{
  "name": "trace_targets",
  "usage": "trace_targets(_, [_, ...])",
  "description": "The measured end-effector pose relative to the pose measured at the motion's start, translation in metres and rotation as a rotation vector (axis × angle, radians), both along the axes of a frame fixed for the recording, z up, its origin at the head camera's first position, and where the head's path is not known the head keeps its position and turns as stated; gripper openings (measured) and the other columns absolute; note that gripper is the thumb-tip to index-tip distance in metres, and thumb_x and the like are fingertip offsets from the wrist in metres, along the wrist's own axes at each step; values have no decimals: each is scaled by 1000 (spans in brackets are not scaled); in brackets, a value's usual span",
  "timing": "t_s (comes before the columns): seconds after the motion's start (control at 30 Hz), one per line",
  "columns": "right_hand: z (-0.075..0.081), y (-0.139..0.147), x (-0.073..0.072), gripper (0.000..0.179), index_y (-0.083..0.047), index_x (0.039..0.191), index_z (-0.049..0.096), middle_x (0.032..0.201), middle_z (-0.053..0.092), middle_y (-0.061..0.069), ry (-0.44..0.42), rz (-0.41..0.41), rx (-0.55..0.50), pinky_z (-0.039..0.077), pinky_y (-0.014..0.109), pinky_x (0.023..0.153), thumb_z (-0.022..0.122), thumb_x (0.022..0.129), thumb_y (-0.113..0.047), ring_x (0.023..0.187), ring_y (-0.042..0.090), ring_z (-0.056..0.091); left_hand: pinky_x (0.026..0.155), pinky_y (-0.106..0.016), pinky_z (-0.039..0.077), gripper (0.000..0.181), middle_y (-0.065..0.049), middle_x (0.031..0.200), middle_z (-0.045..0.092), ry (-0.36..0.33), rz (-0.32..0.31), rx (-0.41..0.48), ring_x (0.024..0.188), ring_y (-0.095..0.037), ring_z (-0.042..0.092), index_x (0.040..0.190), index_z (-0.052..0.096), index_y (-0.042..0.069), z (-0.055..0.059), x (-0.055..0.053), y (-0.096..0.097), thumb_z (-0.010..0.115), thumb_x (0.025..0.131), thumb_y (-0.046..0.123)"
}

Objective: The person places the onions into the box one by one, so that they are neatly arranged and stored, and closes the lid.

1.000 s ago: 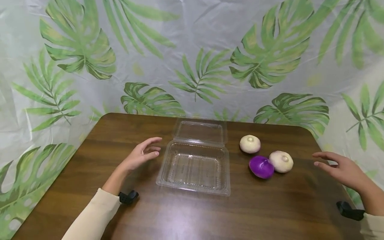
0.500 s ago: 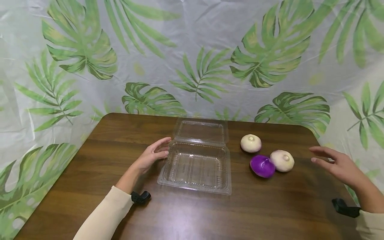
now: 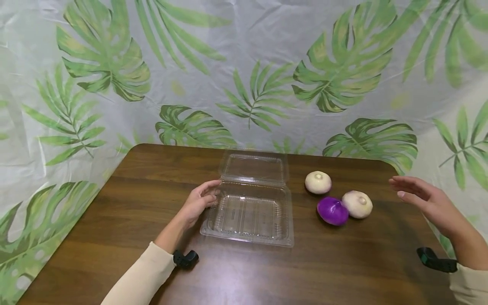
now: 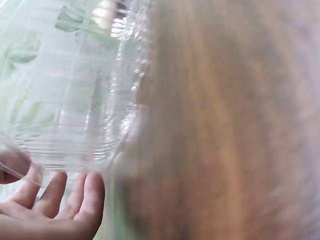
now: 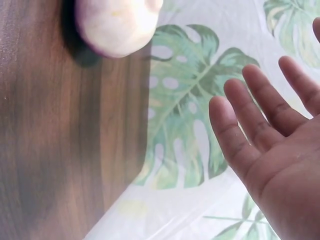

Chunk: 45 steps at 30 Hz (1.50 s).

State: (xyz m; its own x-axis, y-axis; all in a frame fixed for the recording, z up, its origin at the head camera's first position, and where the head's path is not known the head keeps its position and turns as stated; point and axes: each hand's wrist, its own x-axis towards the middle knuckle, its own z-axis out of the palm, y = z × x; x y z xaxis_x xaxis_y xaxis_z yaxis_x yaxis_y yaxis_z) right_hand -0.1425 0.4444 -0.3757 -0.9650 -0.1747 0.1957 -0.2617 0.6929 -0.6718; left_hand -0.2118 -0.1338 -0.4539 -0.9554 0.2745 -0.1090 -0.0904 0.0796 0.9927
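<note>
A clear plastic clamshell container (image 3: 248, 216) stands with its lid (image 3: 253, 168) folded back at the middle of the table. My left hand (image 3: 198, 201) holds its left rim, the thumb at the rim and the fingers against the outer wall, as the left wrist view also shows. Three turnips lie right of the container: a white one (image 3: 318, 182) at the back, another white one (image 3: 357, 204), and one showing its purple side (image 3: 333, 211), which touches the second. Off to their right, my right hand (image 3: 431, 203) hovers near the table's right edge, fingers extended, holding nothing.
The brown wooden table (image 3: 244, 271) has rounded far corners. Behind it and at both sides hangs a pale sheet (image 3: 263, 34) with green leaf prints. Black camera straps circle both wrists.
My left hand has moved right, from beside the container onto its left rim. My right hand has shifted slightly up and left. The turnips lie where they were.
</note>
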Motion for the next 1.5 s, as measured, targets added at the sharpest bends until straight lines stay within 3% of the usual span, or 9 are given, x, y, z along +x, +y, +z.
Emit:
trace_targets(0.13, [0,2,-1,42,-13,144,46,126,48,-37,-15,8,-1,43,2,77,51,102,-10,109,-24,47,107,-41,46,54,-10,161,35,-8,-38,48,144,-34,38,150,40,8,-5,2,-2,47,96,1])
trace_targets(0.3, [2,3,-3,38,-11,141,47,123,49,-38,-99,42,-7,45,3,77,49,103,-10,108,-25,48,117,-56,33,63,-16,165,23,-21,-180,84,151,-41,24,156,26,7,-4,4,-11,43,96,1])
trace_targets(0.5, [6,6,-4,37,-15,139,48,122,51,-39,-171,71,4,48,6,76,48,103,-10,106,-25,49,115,-56,35,77,-21,166,13,2,-302,87,152,-45,14,158,15,2,-2,2,-17,47,88,-8])
trace_targets(0.83, [8,-2,-5,37,-9,140,48,123,52,-37,-163,98,10,49,7,77,49,103,-10,107,-24,50,114,-56,36,79,-20,167,11,-4,-320,138,152,-46,13,158,12,2,-2,1,-16,46,88,-8])
trace_targets(1.07, [10,-24,-4,44,-6,141,48,123,46,-37,-152,64,137,49,13,75,56,101,-20,103,-25,46,114,-52,37,78,-19,167,11,-1,-304,157,152,-44,13,159,13,4,-7,0,-17,46,89,-8])
trace_targets(1.23, [8,-34,-4,48,-6,140,49,121,41,-40,-115,43,185,52,18,70,64,97,-21,99,-25,45,108,-37,43,78,-20,167,12,-2,-327,136,152,-44,15,159,13,5,-5,0,-19,48,91,-6])
trace_targets(1.33, [9,-39,-2,49,-6,139,51,128,49,-25,-84,48,209,53,20,68,66,95,-19,97,-24,45,104,-31,44,77,-20,166,14,-6,-342,126,152,-44,17,159,13,7,-4,-2,-21,49,92,-5])
trace_targets(1.5, [13,-49,0,50,-5,138,51,137,55,21,-62,67,243,52,20,71,68,93,-18,102,-27,36,112,-42,39,77,-22,166,14,-4,-353,130,151,-46,18,159,11,7,-3,-3,-24,47,92,-4])
